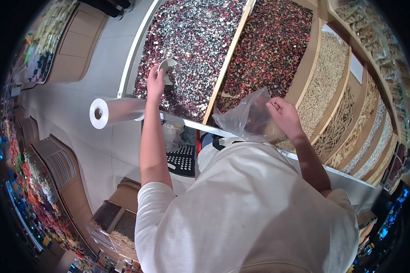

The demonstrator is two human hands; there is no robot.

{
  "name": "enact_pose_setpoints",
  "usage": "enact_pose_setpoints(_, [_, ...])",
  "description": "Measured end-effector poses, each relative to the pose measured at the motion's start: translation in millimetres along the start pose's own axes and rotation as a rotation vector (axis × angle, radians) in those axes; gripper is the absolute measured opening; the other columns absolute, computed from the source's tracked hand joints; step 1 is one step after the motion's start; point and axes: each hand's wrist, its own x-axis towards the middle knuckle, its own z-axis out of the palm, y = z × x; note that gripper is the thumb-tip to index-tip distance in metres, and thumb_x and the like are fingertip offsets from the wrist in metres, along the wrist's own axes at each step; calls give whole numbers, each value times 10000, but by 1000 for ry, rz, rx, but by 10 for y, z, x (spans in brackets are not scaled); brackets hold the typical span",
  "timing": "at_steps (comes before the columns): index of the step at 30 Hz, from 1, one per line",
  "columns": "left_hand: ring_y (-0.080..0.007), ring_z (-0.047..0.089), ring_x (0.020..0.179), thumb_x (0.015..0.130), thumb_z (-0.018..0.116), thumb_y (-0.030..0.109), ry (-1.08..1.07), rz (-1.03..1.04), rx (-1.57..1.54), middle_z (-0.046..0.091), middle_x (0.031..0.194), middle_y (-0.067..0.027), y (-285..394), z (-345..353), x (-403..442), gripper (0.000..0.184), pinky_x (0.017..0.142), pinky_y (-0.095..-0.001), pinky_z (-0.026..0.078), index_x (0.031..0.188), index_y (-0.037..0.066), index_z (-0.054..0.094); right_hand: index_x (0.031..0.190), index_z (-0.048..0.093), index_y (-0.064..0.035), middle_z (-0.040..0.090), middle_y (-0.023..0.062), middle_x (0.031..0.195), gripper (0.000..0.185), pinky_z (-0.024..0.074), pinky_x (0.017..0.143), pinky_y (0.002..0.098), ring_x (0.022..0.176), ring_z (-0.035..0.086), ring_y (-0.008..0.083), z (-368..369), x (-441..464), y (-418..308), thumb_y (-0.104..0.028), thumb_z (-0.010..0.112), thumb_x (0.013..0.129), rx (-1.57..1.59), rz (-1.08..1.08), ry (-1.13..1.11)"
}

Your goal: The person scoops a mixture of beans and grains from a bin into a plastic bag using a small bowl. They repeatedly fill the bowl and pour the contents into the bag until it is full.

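Scoop (167, 66) over speckled mix (191, 41); grey floor (109, 52)

Head-worn fisheye camera, facing forward-down; white T-shirt (255, 195) close, lower centre; wooden bin divider (229, 61) farther, upper centre.

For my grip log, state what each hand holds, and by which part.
Left hand: white scoop, by one side, any handle hidden. Right hand: clear plastic bag, by its edge.

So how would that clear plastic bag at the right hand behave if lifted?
The clear plastic bag at the right hand would probably flop, since its sides crease into loose, uneven folds. It is likely light for its size, as the film looks thin and see-through. Its shiny surface may feel slippery.
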Motion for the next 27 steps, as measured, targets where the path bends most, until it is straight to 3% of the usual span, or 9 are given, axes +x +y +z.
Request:
enact_pose_setpoints(9, [-130,594,824,977,521,260,131,17,78,655,991,-89,-322,78,52,367,739,-283,477,1194,-24,606,936,637,-15,568,96,644,200,413,549,328,550,487,174,26,-24,47,-212,610,920,27,-21,14])
enact_pose_setpoints(11, [-142,614,863,988,501,263,33,-250,-110,647,1016,-84,-171,55,-47,369,773,-291,498,1203,-22,595,922,635,-6,588,117,662,204,422,559,338,557,504,191,22,-27,27,-206,597,927,55,-42,19])
enact_pose_setpoints(12, [-142,614,863,988,501,263,31,-249,-109,647,1016,-84,-124,71,-88,369,773,-291,498,1203,-22,595,922,635,-6,588,117,662,204,422,559,338,557,504,191,18,-27,21,-206,597,927,56,-40,21])
enact_pose_setpoints(14, [-150,621,899,995,485,276,56,-361,-395,635,1030,-71,-32,125,-178,364,795,-318,524,1221,7,579,916,637,-5,600,123,667,202,428,563,335,560,519,188,13,-29,15,-200,590,932,63,-75,27])
enact_pose_setpoints(23, [-192,625,991,1036,410,253,-27,-420,-763,610,1141,-95,216,227,-482,324,794,-360,555,1251,26,498,898,625,-1,586,133,660,203,427,557,339,548,510,202,48,-39,22,-196,587,934,94,-104,39])
enact_pose_setpoints(27, [-177,648,930,1029,431,261,64,-388,-673,627,1099,-91,290,243,-638,321,723,-318,574,1209,14,529,873,614,0,571,137,644,200,422,545,346,534,506,221,77,-21,98,-190,586,932,130,-138,55])
